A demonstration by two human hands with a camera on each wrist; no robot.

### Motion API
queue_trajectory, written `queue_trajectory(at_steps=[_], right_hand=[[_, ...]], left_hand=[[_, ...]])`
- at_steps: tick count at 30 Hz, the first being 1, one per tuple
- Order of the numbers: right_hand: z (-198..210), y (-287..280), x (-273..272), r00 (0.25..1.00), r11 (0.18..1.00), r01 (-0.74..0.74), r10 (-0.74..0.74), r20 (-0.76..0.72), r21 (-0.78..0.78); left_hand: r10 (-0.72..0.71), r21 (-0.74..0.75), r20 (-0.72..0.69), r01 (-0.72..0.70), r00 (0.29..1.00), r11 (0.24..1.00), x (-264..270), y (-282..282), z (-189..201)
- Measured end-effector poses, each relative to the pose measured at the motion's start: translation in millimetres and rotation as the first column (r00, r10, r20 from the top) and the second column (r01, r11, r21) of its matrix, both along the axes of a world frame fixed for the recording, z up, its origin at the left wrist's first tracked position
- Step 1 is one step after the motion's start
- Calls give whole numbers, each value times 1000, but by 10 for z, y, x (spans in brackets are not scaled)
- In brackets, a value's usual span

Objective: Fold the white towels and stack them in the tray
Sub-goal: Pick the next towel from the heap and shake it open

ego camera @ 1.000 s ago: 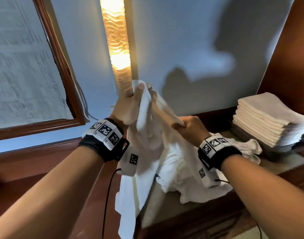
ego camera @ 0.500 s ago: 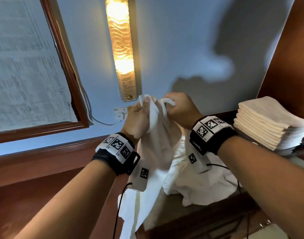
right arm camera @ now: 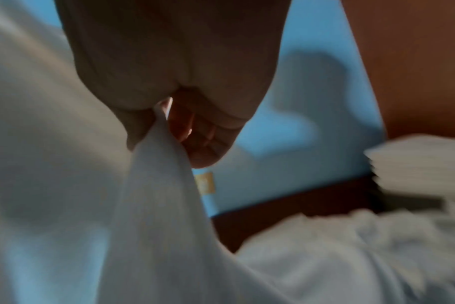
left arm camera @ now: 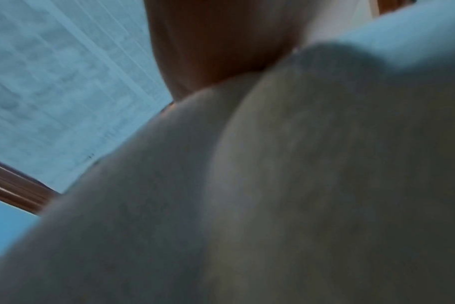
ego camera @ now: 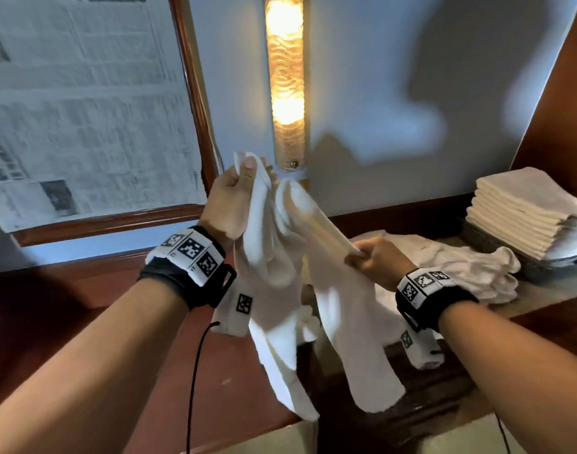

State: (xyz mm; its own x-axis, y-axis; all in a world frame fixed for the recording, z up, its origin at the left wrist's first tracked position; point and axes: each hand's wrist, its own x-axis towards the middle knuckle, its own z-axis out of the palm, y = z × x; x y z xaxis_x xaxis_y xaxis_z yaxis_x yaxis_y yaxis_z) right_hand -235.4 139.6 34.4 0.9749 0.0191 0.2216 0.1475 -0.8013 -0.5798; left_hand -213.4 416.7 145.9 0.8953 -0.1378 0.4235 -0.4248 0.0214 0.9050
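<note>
Tray [ego camera: 487, 245] at 3 o'clock on the table [ego camera: 539, 296], dark woven wall showing under a stack [ego camera: 526, 214] of folded white towels that rises well above its rim; the stack also shows blurred at 3 o'clock in the right wrist view [right arm camera: 418, 160]. Loose pile [ego camera: 460, 267] of unfolded towels lies on the table just beside the tray, toward 9 o'clock of it. Towel [ego camera: 313, 290] in work is held up in the air at centre, its ends hanging below the table edge. Left hand [ego camera: 229, 204] pinches its top corner, thumb up, near 12 o'clock of the cloth; in the left wrist view the towel [left arm camera: 299, 185] fills most of the frame, fingers hidden. Right hand [ego camera: 375, 260] pinches a fold of the edge lower down toward 3 o'clock; the right wrist view shows thumb and fingers [right arm camera: 205, 131] closed on a ridge of the towel [right arm camera: 153, 185]. Versus half a second ago: right hand has dropped away from the left, from beside it at the top corner down toward the pile, stretching the edge between them; left hand has stayed high. Stack and tray unchanged. Room: pale blue wall, lit lamp [ego camera: 285, 80] at 12 o'clock, wood-framed window [ego camera: 83, 109] papered with newsprint at 10 o'clock, dark red-brown wood trim.
</note>
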Motion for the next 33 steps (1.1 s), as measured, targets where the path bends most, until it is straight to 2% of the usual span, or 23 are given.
queue_trajectory(at_steps=[2, 4, 7, 8, 10, 12, 14, 17, 19, 21, 23, 25, 30, 33], right_hand=[[-213, 126, -86, 994, 997, 59, -54, -98, 47], [-232, 394, -173, 995, 992, 84, -78, -65, 93], [61, 1031, -376, 988, 976, -37, 2, 157, 217], [217, 1262, -460, 969, 964, -108, 48, 242, 241], [520, 1684, -583, 889, 939, -286, 185, 419, 192], [760, 1982, -636, 822, 915, -388, 288, 491, 114], [952, 2141, -668, 820, 927, -368, 284, 497, 78], [1044, 2208, -823, 844, 929, -363, 296, 447, 72], [972, 2183, -977, 873, 909, -387, 308, 378, 153], [852, 2128, -1106, 916, 898, -379, 329, 230, 223], [678, 2104, -1184, 942, 934, -335, 327, 80, 126], [457, 2084, -1190, 964, 964, -265, 265, -5, -2], [-72, 1782, -1110, 977, 993, -113, 119, -178, 43], [-244, 1608, -1103, 970, 997, -40, 54, -235, 65]], left_hand=[[-2, -26, -42, 1, 999, 1000, -207, 327, -40], [-8, 15, -47, 9, 999, 1000, -423, 612, -114], [41, 140, -43, -34, 998, 990, -757, 909, -199], [57, 160, -53, -48, 997, 986, -842, 975, -223], [55, 140, -84, -43, 995, 989, -1040, 1049, -248], [41, 123, -93, -30, 995, 992, -1167, 1088, -272], [79, 160, -65, -68, 995, 985, -1254, 1118, -257], [83, 116, -68, -74, 994, 990, -1299, 1209, -175], [132, 118, -22, -129, 991, 985, -1307, 1317, -96], [199, 158, 39, -202, 979, 966, -1324, 1408, -15], [224, 174, 98, -239, 970, 955, -1374, 1450, 46], [227, 197, 146, -253, 963, 947, -1436, 1445, 90], [289, 144, 174, -314, 942, 938, -1501, 1590, 164], [314, 66, 154, -327, 937, 943, -1488, 1740, 160]])
